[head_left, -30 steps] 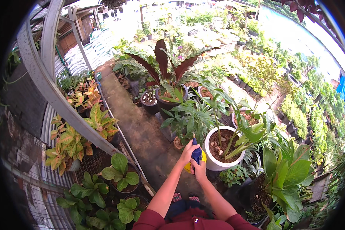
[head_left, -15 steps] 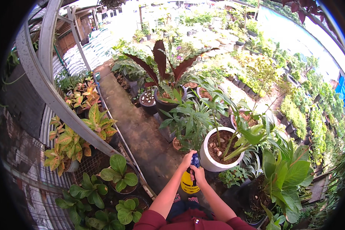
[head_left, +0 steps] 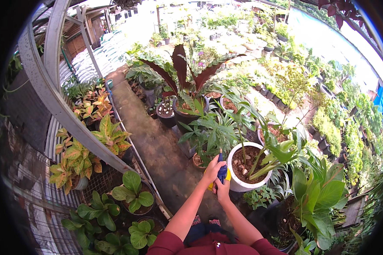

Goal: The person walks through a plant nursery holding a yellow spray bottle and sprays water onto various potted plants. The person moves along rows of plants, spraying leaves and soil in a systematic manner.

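clasping the spray bottle (head_left: 222, 171) near the lower centre of the frame, the left grip (head_left: 211, 171) is wrapped around the left side of its dark blue top, and the right grip (head_left: 222, 190) is closed just below, nearer the bottom edge. the blue top slants up past the fingers, its narrow tip toward the upper part of the frame; the yellow body (head_left: 228, 174) shows beneath, mostly hidden. just right of the bottle stands a white pot (head_left: 245, 186); whether they touch, i cannot tell. a green leafy plant (head_left: 215, 134) spreads above the tip.
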